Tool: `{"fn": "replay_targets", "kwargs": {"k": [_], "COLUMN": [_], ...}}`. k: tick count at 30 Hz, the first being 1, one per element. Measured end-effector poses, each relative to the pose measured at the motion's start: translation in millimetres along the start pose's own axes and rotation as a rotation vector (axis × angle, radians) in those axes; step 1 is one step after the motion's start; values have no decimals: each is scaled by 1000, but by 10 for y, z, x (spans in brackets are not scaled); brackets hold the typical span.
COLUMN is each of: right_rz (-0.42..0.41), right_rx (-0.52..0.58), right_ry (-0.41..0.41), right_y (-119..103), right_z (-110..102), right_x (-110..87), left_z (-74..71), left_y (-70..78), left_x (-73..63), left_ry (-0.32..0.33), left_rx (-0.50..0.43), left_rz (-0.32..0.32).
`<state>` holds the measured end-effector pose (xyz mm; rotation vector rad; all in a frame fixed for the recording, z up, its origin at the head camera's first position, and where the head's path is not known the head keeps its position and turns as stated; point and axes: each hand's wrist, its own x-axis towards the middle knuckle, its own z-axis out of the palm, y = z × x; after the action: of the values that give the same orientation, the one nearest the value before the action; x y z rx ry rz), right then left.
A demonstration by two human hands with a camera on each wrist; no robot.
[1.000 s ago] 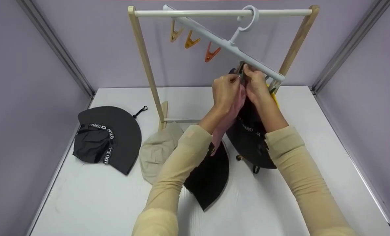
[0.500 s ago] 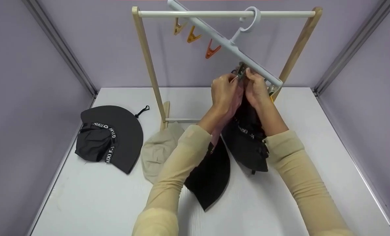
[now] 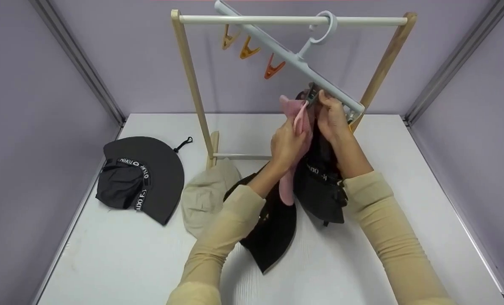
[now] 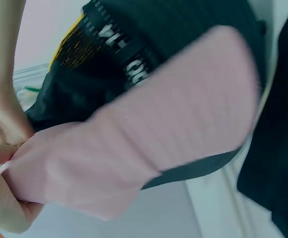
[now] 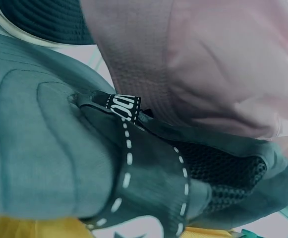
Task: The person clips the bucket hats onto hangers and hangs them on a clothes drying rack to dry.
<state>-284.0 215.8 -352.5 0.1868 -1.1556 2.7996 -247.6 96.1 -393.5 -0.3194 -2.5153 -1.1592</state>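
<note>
Mesh (image 5: 225,168) inside dark hat (image 5: 44,144) beside finger-held pink hat (image 5: 223,59)

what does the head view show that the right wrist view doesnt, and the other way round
Only the head view shows the white hanger, the red-orange clip and the gray hat lying at the left of the table. Only the right wrist view shows the black mesh inside the dark hat and the white stitches on its band. Both show the pink hat and that dark hat.
</note>
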Motion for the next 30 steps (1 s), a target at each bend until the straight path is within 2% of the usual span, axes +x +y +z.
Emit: {"fn": "replay_targets", "kwargs": {"k": [7,11,15,19,24,30], "right_rz": [-3,-11,-28,-42,-37,-48], "right_rx": [8,-14,-44,-47,-15,-22], "right_ry": [5,34,54,64,66,103], "right_y": [4,5,11,22,43,63], "right_z": [14,33,51,67,102,127], "right_x": [2,15,20,26,41,47], "left_z": [170,246,253,221,171,132], "left_y": [-228,-296,-304,-271,-233,-253], "left_x": [-373,-480,-477,-425,-357,-330], "left_ry": [2,35,92,114,143,201], "left_rx": [-137,-179,-183,-179,-216,-262], "left_rz": [-28,-54,-34,-27,-19,-16]}}
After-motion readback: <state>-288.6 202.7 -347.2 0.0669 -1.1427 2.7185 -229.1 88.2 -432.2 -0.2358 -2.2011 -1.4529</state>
